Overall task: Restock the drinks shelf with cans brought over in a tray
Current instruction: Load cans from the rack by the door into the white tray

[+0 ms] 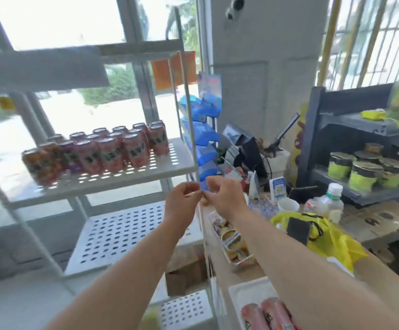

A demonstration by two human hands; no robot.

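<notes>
Red cans (108, 153) crowd the shelf (169, 167) edge; our left hand (184, 198) and right hand (222, 196), fingers curled, perhaps pinching something, could knock one off reaching in.

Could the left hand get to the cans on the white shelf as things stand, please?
Probably yes. The left hand hovers just below the shelf's front edge, and the cans stand behind an open front; only a thin post is close by.
</notes>
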